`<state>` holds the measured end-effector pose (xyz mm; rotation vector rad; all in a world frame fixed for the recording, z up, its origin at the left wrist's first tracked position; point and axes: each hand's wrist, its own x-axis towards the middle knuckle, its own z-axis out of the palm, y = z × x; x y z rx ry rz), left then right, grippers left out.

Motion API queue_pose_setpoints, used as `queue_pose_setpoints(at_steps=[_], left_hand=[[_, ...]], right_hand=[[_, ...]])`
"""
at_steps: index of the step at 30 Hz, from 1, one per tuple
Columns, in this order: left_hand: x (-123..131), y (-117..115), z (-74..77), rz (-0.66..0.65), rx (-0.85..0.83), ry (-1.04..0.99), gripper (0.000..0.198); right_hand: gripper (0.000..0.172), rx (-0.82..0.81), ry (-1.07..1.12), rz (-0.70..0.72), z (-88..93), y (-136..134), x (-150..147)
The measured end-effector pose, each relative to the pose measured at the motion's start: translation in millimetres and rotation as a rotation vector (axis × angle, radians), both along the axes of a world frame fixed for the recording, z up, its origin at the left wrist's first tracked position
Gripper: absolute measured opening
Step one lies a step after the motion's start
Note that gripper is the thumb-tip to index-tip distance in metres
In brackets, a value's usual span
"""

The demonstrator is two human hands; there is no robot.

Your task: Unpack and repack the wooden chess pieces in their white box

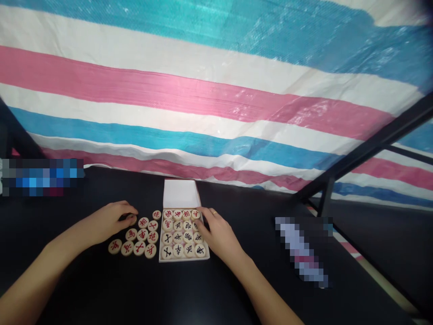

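My left hand (113,220) has its thumb and fingers closed on a xiangqi piece (132,220) at the left of a loose group on the black table. Round cream pieces with red characters, such as this one (142,234), lie flat in uneven rows. To their right stands a white box (184,260) holding rows of pieces, red-marked along the back and mostly black-marked in front. My right hand (218,231) rests at the box's right side, thumb and forefinger apart, fingertips touching the upper right pieces. It partly hides that column.
The box's white lid (181,194) lies behind it. A blurred-out object (302,253) lies on the table at right, another (50,177) at far left. Striped plastic sheeting (189,99) hangs behind the black table (135,293). A dark metal frame (365,153) slants at right.
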<state>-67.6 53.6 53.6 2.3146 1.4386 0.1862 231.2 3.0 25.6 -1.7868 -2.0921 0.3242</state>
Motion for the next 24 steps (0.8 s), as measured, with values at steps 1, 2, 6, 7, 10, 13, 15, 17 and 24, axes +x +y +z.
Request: queue_pose_setpoints(at_steps=[1, 2, 6, 7, 10, 13, 15, 17, 24], left_hand=[[-1, 1, 0.2, 0.014, -0.003, -0.003, 0.038], [-2, 1, -0.5, 0.025, -0.004, -0.011, 0.037], [-6, 4, -8.8, -0.010, 0.036, -0.041, 0.034], [-6, 4, -11.0, -0.025, 0.059, -0.034, 0.034], [-4, 5, -14.7, -0.032, 0.105, 0.020, 0.036], [-2, 8, -13.9, -0.029, 0.096, 0.078, 0.035], [0, 9, -12.2, -0.037, 0.106, 0.077, 0.035], [5, 6, -10.1, -0.052, 0.146, 0.020, 0.035], [53, -35, -2.1, -0.158, 0.252, -0.388, 0.025]], right_hand=[[0.027, -0.001, -0.004, 0.001, 0.5, 0, 0], [0.027, -0.003, -0.010, 0.001, 0.9, 0, 0], [0.029, 0.031, -0.044, -0.010, -0.2, -1, 2], [0.030, 0.051, -0.047, -0.013, -0.9, -1, 3], [0.031, 0.106, -0.042, -0.015, -2.9, 1, 5], [0.030, 0.150, -0.036, 0.001, -2.8, 2, 5], [0.028, 0.192, -0.006, 0.040, -0.3, 0, 3], [0.025, 0.254, 0.065, 0.115, 4.3, -4, -1], [0.025, 0.311, 0.232, 0.446, 19.6, -29, -24]])
